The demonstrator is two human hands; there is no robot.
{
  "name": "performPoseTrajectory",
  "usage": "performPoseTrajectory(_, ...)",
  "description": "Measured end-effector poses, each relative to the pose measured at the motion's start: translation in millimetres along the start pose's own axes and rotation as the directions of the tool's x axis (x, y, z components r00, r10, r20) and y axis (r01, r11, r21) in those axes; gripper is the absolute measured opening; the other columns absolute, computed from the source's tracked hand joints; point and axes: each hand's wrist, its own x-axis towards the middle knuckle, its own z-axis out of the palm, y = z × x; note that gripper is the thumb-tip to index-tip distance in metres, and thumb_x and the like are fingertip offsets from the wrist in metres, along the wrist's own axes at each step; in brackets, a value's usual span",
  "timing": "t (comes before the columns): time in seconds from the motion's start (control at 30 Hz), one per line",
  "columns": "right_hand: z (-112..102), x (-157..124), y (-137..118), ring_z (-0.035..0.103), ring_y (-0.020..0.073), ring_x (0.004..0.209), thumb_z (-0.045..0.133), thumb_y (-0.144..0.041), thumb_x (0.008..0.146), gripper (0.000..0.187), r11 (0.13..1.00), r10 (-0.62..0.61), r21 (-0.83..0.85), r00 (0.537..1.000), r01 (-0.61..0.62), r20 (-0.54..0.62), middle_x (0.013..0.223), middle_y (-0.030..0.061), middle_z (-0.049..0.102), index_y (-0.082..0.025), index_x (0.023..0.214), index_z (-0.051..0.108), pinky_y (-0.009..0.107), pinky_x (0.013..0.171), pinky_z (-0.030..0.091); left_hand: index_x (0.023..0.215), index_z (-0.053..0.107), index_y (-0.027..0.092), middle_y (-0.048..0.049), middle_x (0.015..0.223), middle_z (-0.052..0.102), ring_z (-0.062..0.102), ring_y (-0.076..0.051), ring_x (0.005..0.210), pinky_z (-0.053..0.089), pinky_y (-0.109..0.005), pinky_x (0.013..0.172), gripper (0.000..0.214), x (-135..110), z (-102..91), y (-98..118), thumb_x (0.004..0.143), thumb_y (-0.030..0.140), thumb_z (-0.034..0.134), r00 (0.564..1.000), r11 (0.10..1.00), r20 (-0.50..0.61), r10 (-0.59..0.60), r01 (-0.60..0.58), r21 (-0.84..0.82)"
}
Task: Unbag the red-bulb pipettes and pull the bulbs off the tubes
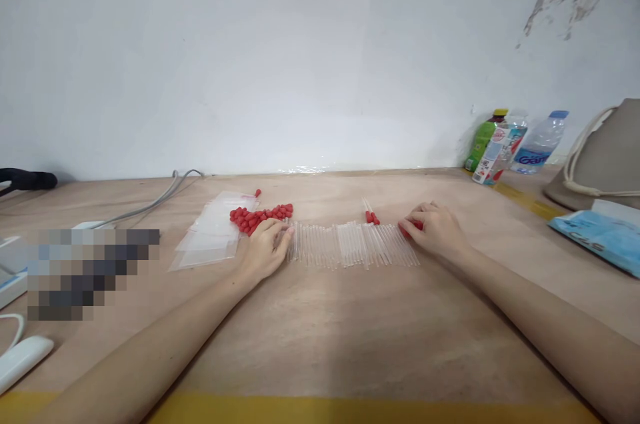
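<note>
Thin clear tubes point(350, 244) lie side by side in a long row on the wooden table. At the row's left end rests my left hand point(267, 244), its fingers curled together by the outermost tubes; what is in them, if anything, is hidden. My right hand point(433, 227) is at the other end, thumb and fingers closed around a red rubber bulb point(411, 225). Behind the row lie a few droppers point(370, 216), clear tubes with red bulbs on them. A heap of loose red bulbs point(260, 216) sits just beyond my left hand.
Clear plastic bags point(210, 234) lie left of the heap, with a single red bulb point(258, 193) behind them. A grey cable point(155, 201) runs at the left. Bottles point(543, 144), a carton point(497, 154), a blue packet point(600, 237) and a grey bag point(600, 157) stand or lie right.
</note>
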Motion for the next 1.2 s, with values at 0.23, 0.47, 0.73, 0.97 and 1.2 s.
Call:
performPoseTrajectory(0.23, -1, 8, -3, 0.053, 0.0195, 0.079, 0.047, -0.033, 0.079, 0.026, 0.994, 0.098, 0.061, 0.991, -0.093, -0.088, 0.076, 0.0052, 0.063, -0.019, 0.069, 0.067, 0.031, 0.070, 0.034, 0.080, 0.060, 0.019, -0.0039, 0.086, 0.060, 0.051, -0.020, 0.087, 0.041, -0.035, 0.082, 0.024, 1, 4.6, -9, 0.086, 0.033, 0.041, 0.998, 0.999, -0.058, -0.032, 0.034, 0.025)
performPoseTrajectory(0.47, 3, 31, -43, 0.052, 0.0261, 0.085, 0.045, -0.039, 0.078, 0.032, 0.985, 0.174, -0.048, 0.971, -0.168, 0.166, 0.077, 0.0097, 0.064, -0.020, 0.063, 0.066, 0.039, 0.072, 0.031, 0.079, 0.060, 0.019, -0.0031, 0.086, 0.061, 0.050, -0.019, 0.084, 0.040, -0.035, 0.081, 0.023, 1, 5.4, -10, 0.086, 0.031, 0.042, 0.997, 0.999, -0.077, -0.021, 0.025, 0.042)
performPoseTrajectory(0.73, 11, 62, -51, 0.056, 0.0227, 0.052, 0.054, -0.046, 0.069, 0.034, 0.906, 0.401, -0.072, 0.789, -0.418, 0.464, 0.048, 0.0070, 0.055, -0.018, 0.051, 0.058, 0.038, 0.059, 0.037, 0.082, 0.060, 0.019, -0.0025, 0.087, 0.062, 0.051, -0.018, 0.084, 0.039, -0.034, 0.081, 0.024, 1, 6.1, -12, 0.087, 0.030, 0.040, 0.995, 0.996, -0.087, -0.053, 0.059, 0.067)
performPoseTrajectory(0.97, 10, 70, -48, 0.050, 0.0191, 0.034, 0.060, -0.042, 0.064, 0.027, 0.863, 0.448, -0.073, 0.692, -0.499, 0.566, 0.036, 0.0018, 0.048, -0.019, 0.051, 0.056, 0.034, 0.047, 0.037, 0.083, 0.061, 0.019, -0.0029, 0.088, 0.062, 0.051, -0.019, 0.084, 0.039, -0.034, 0.080, 0.025, 2, 5.4, -9, 0.087, 0.031, 0.040, 0.994, 0.995, -0.090, -0.068, 0.075, 0.066)
performPoseTrajectory(1.2, -8, 60, -51, 0.053, 0.0173, 0.045, 0.051, -0.035, 0.074, 0.030, 0.929, 0.325, 0.031, 0.853, -0.369, 0.409, 0.041, 0.0013, 0.050, -0.020, 0.048, 0.053, 0.031, 0.053, 0.035, 0.088, 0.061, 0.020, -0.0037, 0.091, 0.061, 0.051, -0.020, 0.088, 0.040, -0.036, 0.082, 0.023, 2, 4.7, -10, 0.087, 0.030, 0.040, 0.993, 0.995, -0.108, -0.058, 0.066, 0.078)
